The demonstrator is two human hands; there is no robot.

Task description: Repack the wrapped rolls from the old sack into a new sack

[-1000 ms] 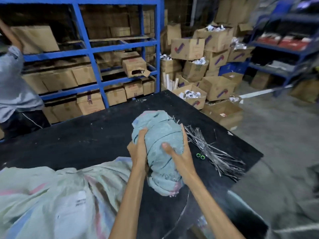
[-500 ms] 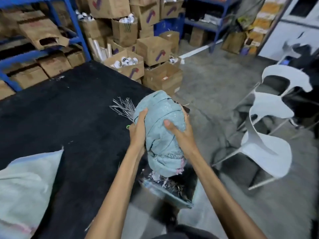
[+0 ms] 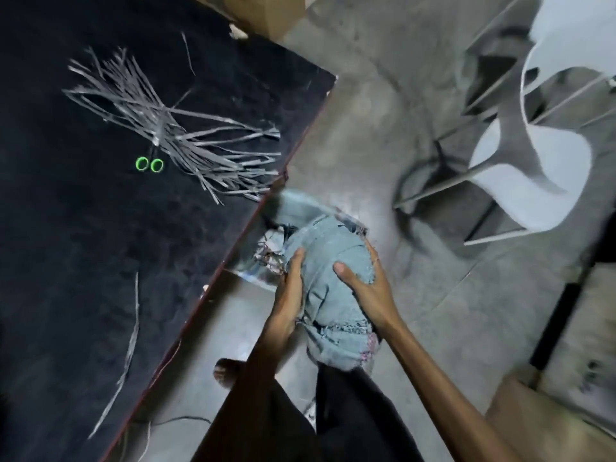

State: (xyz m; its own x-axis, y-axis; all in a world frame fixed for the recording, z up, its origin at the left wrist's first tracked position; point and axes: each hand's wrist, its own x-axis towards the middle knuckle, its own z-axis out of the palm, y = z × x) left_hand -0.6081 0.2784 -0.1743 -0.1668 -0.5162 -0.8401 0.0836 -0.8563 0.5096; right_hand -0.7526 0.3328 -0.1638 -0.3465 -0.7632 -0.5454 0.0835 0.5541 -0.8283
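A pale blue-green wrapped roll (image 3: 330, 278), with frayed ends, is gripped from both sides by my hands. My left hand (image 3: 290, 278) presses on its left side and my right hand (image 3: 368, 288) clasps its right side. I hold it beside the table's right edge, low over the floor. Its far end sits in or just over the open mouth of a sack (image 3: 266, 235) on the floor beside the table; I cannot tell which. Crumpled wrapping shows inside that mouth. The old sack is out of view.
The black table (image 3: 100, 245) fills the left, with a bundle of grey plastic strips (image 3: 173, 135) and green-handled scissors (image 3: 150, 164) on it. A white plastic chair (image 3: 533, 168) stands at right on the concrete floor. A cardboard box (image 3: 550, 425) sits at lower right. My foot (image 3: 226, 373) shows below.
I have carried the roll from above the table over its right edge and down toward the floor sack. The view has swung right and down; the old sack and shelves left the frame.
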